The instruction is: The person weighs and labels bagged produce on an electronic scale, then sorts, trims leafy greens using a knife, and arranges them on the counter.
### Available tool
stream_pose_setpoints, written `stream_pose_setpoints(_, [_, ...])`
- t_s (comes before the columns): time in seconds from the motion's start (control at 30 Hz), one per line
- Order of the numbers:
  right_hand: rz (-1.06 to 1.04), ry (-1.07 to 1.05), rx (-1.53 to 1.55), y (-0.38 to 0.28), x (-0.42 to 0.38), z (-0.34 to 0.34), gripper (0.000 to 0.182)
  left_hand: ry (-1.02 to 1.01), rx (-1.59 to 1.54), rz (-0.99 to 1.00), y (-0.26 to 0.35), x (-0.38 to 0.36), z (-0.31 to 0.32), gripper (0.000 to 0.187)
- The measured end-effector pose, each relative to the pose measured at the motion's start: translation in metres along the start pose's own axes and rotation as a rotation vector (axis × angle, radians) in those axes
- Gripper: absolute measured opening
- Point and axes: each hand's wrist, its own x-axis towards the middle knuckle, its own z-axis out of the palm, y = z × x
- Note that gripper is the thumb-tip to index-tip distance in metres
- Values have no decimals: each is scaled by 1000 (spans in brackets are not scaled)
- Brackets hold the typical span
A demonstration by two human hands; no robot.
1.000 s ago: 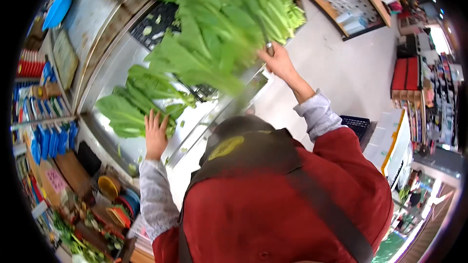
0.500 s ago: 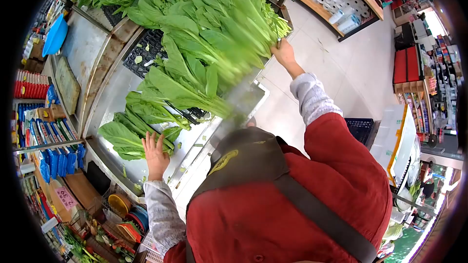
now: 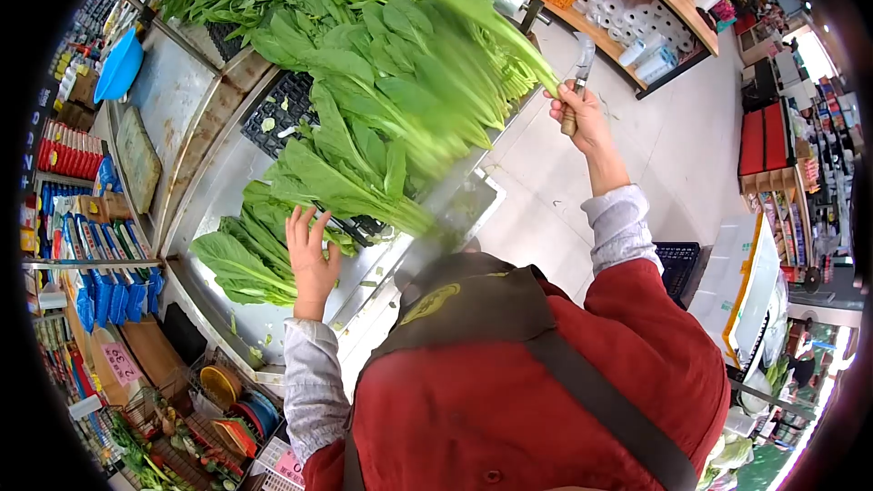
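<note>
My right hand point(image 3: 578, 116) grips a knife point(image 3: 582, 68) by its wooden handle, together with the pale stem end of a leafy green vegetable point(image 3: 509, 25). Its blade points up, over the floor. Beneath the raised vegetable lies a big pile of leafy greens point(image 3: 364, 73), part of it blurred. My left hand point(image 3: 312, 255) has its fingers apart and holds nothing. It hovers at a smaller group of greens point(image 3: 241, 259) on the metal counter point(image 3: 205, 209), close to the leaves at its upper side.
A black plastic mat point(image 3: 277, 114) shows beside the pile. Leaf scraps lie on the counter. A blue bowl point(image 3: 119, 65) stands at the upper left. Shelves with rolls point(image 3: 637, 14) are at the upper right, above the tiled floor point(image 3: 618, 164). A white box point(image 3: 727, 273) is at the right.
My right hand has moved up and right, away from the pile, and now lifts a vegetable with the knife. My left hand has shifted slightly right and up.
</note>
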Motion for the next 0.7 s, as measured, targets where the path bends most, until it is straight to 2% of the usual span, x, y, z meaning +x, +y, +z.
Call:
stream_pose_setpoints(0.07, [5,-129,183,-22,-21,11,15,36,-57,21,14,12,-4,48])
stream_pose_setpoints(0.13, [21,-133,180,-35,-39,24,16,80,-79,60,31,26,-9,47])
stream_pose_setpoints(0.2, [163,-253,354,-35,-52,36,18,130,-85,90,48,37,-19,45])
stream_pose_setpoints(0.23, [210,-235,422,-32,-59,47,21,155,-100,130,59,43,-25,44])
stream_pose_setpoints(0.27, [212,-256,425,-27,-64,55,21,181,-113,170,68,49,-29,42])
stream_pose_setpoints(0.3, [307,-300,470,-19,-68,63,22,191,-95,158,75,53,-33,42])
stream_pose_setpoints(0.4, [511,-404,477,16,-65,84,24,255,-83,335,93,61,-44,40])
stream_pose_setpoints(0.43, [615,-575,521,30,-63,92,24,274,-71,384,98,63,-48,40])
stream_pose_setpoints(0.47, [723,-743,566,42,-66,101,23,268,-50,353,102,63,-51,40])
stream_pose_setpoints(0.53, [790,-726,489,43,-90,141,24,281,100,477,101,61,-55,40])
stream_pose_setpoints(0.6, [760,-1004,328,61,-97,164,27,290,151,447,83,54,-54,40])
stream_pose_setpoints(0.63, [905,-1008,511,70,-105,175,29,318,190,451,75,49,-54,40])
stream_pose_setpoints(0.67, [931,-1015,515,78,-108,185,29,303,198,429,67,41,-56,40])
stream_pose_setpoints(0.7, [1057,-1034,515,83,-108,194,24,309,243,427,58,33,-59,39])
